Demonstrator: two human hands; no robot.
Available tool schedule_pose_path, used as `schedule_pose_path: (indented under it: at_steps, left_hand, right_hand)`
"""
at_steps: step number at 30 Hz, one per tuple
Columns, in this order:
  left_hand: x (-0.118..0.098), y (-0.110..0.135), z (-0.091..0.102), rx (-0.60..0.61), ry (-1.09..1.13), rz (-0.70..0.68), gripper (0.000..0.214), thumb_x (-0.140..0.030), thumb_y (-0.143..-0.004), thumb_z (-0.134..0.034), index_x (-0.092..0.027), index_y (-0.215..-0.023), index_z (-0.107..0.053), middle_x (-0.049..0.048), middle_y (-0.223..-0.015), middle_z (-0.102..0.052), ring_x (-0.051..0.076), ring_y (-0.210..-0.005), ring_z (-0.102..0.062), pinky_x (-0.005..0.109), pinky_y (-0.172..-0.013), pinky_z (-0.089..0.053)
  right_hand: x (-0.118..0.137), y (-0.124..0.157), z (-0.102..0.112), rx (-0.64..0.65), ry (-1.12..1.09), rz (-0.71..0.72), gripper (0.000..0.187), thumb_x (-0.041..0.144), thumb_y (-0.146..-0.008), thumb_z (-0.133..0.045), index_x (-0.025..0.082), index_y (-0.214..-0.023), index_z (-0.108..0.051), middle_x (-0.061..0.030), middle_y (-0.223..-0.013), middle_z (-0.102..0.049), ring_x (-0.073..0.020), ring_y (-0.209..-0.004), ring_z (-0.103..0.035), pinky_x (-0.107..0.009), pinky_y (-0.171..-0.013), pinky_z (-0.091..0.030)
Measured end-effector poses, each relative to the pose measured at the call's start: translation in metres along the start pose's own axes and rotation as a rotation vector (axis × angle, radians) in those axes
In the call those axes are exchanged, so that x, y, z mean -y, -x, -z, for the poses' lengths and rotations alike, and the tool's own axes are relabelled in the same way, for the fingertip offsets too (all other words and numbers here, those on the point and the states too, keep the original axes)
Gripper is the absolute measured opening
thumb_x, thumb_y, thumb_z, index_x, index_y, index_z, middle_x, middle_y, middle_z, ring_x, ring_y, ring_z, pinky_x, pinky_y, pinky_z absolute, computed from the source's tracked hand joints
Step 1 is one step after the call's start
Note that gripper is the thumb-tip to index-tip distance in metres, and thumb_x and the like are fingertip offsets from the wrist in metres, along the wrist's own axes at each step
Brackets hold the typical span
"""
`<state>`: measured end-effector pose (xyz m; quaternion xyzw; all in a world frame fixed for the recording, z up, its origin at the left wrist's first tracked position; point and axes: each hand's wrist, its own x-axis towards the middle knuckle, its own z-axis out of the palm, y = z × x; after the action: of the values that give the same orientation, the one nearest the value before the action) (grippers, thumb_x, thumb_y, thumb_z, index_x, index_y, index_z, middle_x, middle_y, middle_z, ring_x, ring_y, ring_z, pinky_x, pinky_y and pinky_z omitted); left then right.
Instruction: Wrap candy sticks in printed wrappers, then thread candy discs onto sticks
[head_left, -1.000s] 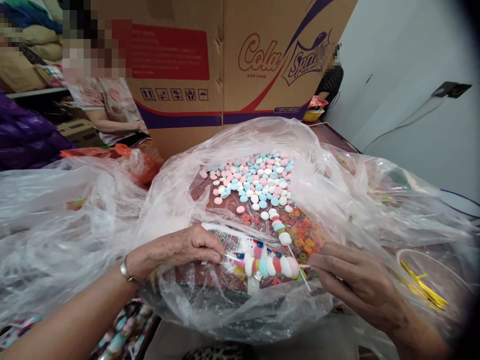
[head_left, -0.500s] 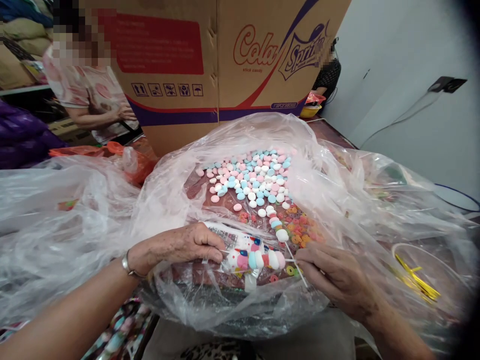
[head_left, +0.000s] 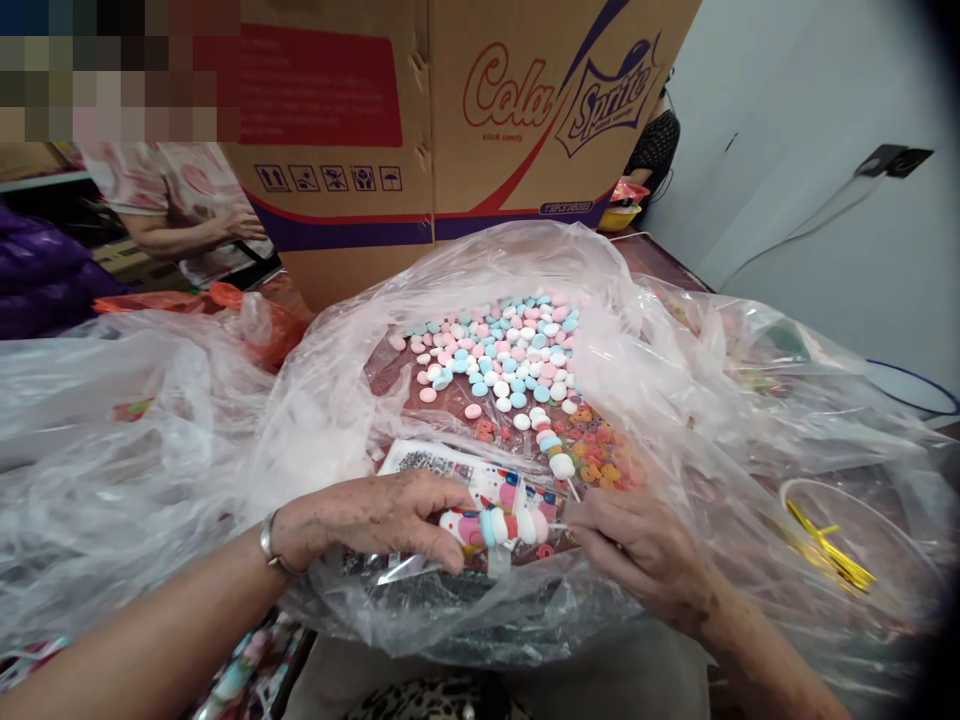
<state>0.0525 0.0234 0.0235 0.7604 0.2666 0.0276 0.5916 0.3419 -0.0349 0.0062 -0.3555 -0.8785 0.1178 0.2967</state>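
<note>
A candy skewer (head_left: 512, 526) of white, blue and pink sweets lies crosswise between my hands, its left part in a printed clear wrapper. My left hand (head_left: 382, 520) is around the wrapped left end, the thumb below and the fingers above; the contact is partly hidden. On the right, my right hand (head_left: 637, 540) pinches the skewer's stick. Just behind, a second candy skewer (head_left: 551, 445) lies slanted, its stick running toward my right fingers. Printed wrappers (head_left: 435, 462) lie flat behind my left hand.
Loose pastel candies (head_left: 517, 350) and orange-red gummy rings (head_left: 600, 450) lie inside a clear plastic bag (head_left: 315, 390). Behind stands a large cardboard box (head_left: 487, 110). Yellow twist ties (head_left: 829, 550) are at right. A person (head_left: 180, 200) stands at the back left.
My left hand has moved from pinching at the far left end to around the wrapped end. My right hand and the skewer have shifted slightly left. More of the flat wrappers shows.
</note>
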Motion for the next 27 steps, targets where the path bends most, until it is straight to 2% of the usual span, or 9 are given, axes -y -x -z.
schedule_pose_path:
  at_steps: [5,8,11,15,22,25,27]
  left_hand:
    - [0.012,-0.010,-0.013,0.020,-0.036,-0.012,0.035,-0.052,-0.081,-0.073,-0.021,-0.095,-0.069,-0.0038,-0.071,-0.055,0.015,-0.064,-0.044,0.023,-0.058,-0.035]
    - [0.014,-0.013,-0.019,-0.004,-0.040,-0.017,0.039,-0.055,-0.079,-0.075,-0.023,-0.100,-0.069,-0.0025,-0.073,-0.060,0.016,-0.067,-0.050,0.024,-0.060,-0.037]
    - [0.010,-0.014,-0.021,-0.024,-0.103,-0.004,0.040,-0.055,-0.080,-0.074,-0.021,-0.100,-0.067,-0.0004,-0.081,-0.064,0.018,-0.075,-0.055,0.025,-0.065,-0.040]
    - [0.000,-0.013,-0.021,-0.063,-0.230,-0.074,0.043,-0.048,-0.082,-0.076,-0.022,-0.113,-0.062,0.0027,-0.095,-0.067,0.020,-0.082,-0.059,0.025,-0.068,-0.040]
    - [-0.004,-0.019,-0.033,-0.088,-0.340,-0.142,0.046,-0.030,-0.084,-0.077,-0.019,-0.121,-0.053,-0.0004,-0.085,-0.064,0.017,-0.070,-0.058,0.024,-0.062,-0.040]
    - [-0.010,-0.020,-0.036,-0.164,-0.435,-0.198,0.049,-0.035,-0.086,-0.074,-0.020,-0.128,-0.052,0.0004,-0.081,-0.065,0.019,-0.066,-0.058,0.027,-0.059,-0.040]
    - [-0.023,-0.013,-0.038,-0.298,-0.519,-0.235,0.049,-0.038,-0.088,-0.071,-0.021,-0.130,-0.053,0.0057,-0.094,-0.068,0.024,-0.079,-0.062,0.030,-0.069,-0.045]
  right_hand:
    - [0.005,0.003,-0.017,0.100,-0.099,-0.073,0.024,0.012,-0.095,-0.042,0.020,-0.080,-0.058,0.0008,-0.067,-0.061,-0.0106,-0.059,-0.056,-0.021,-0.057,-0.041]
    - [0.007,0.005,-0.027,0.118,-0.140,-0.073,0.024,0.014,-0.096,-0.042,0.020,-0.078,-0.057,0.0017,-0.065,-0.059,-0.0103,-0.058,-0.055,-0.021,-0.056,-0.040]
    - [0.008,0.006,-0.029,0.081,-0.106,-0.066,0.025,0.016,-0.097,-0.042,0.020,-0.078,-0.058,0.0016,-0.065,-0.060,-0.0107,-0.057,-0.054,-0.021,-0.056,-0.039]
    - [0.010,0.003,-0.026,0.054,-0.073,-0.057,0.025,0.013,-0.096,-0.042,0.021,-0.077,-0.057,0.0022,-0.064,-0.059,-0.0103,-0.057,-0.054,-0.021,-0.056,-0.038]
    - [0.016,0.001,-0.039,0.055,-0.026,0.005,0.022,0.012,-0.094,-0.043,0.019,-0.080,-0.059,0.0004,-0.067,-0.063,-0.0121,-0.059,-0.057,-0.023,-0.058,-0.039]
    - [0.016,0.002,-0.041,0.031,-0.081,-0.062,0.023,0.012,-0.093,-0.043,0.020,-0.079,-0.059,0.0011,-0.068,-0.063,-0.0113,-0.059,-0.057,-0.022,-0.058,-0.040]
    - [0.014,0.005,-0.040,0.017,-0.134,-0.143,0.023,0.013,-0.093,-0.043,0.020,-0.077,-0.058,0.0019,-0.067,-0.062,-0.0104,-0.059,-0.056,-0.020,-0.056,-0.040]
